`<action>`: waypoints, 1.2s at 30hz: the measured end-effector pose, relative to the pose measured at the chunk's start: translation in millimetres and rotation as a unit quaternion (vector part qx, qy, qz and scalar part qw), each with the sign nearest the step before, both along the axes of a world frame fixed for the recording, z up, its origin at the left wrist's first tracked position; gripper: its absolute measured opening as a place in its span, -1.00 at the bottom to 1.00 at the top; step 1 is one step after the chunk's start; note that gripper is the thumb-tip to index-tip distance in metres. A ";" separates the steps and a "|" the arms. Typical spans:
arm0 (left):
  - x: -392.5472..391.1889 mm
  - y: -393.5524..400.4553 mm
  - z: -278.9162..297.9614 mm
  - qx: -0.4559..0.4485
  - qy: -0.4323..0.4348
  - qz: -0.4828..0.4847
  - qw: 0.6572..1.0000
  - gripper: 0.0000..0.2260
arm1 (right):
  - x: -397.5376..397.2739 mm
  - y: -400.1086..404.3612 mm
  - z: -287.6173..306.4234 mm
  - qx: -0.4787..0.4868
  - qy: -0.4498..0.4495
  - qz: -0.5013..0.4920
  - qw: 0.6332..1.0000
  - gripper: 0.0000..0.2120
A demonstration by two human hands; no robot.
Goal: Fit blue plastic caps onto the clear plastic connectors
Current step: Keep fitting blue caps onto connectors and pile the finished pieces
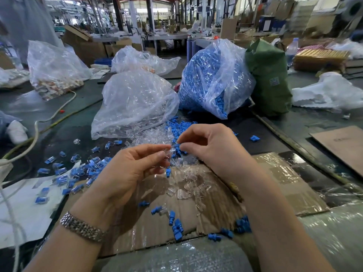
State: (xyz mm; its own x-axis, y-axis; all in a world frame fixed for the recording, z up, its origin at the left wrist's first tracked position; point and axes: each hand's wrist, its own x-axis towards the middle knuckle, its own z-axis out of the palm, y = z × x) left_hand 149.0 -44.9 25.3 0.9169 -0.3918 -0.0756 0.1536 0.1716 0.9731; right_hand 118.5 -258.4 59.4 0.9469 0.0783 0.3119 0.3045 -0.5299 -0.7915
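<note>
Nearest on the cardboard sheet (pixel 206 218) lie loose blue caps (pixel 176 226). Above its far edge, the left hand (pixel 125 169) pinches a clear connector (pixel 167 153) between thumb and fingertips, presumably steadying it for capping. The right hand (pixel 208 146) pinches something small, probably a blue cap, just beside it. Beyond the sheet, the clear bag (pixel 135 103) and blue-cap bag (pixel 214 79) spill stock within reach.

You sit at a dark green desk (pixel 314 122) in a large factory hall; steel columns (pixel 150 14), cardboard boxes (pixel 86 46) and daylit windows (pixel 141 8) stand behind.
</note>
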 end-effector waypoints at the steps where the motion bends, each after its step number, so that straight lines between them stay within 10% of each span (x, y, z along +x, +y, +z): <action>1: 0.0 -0.4 0.1 -0.003 0.000 -0.001 1.000 -0.71 | -0.7 1.1 -0.1 0.003 -0.011 0.010 1.000 -0.90; 29: -4.7 -3.4 -0.2 -0.013 -0.018 0.011 1.000 -0.79 | -4.2 -0.1 2.6 -0.073 -0.012 -0.020 0.997 -0.86; 36: -4.2 -3.1 3.0 -0.034 -0.003 0.010 0.999 -0.76 | -0.2 -12.1 -13.2 -0.378 0.262 -0.172 0.871 -0.75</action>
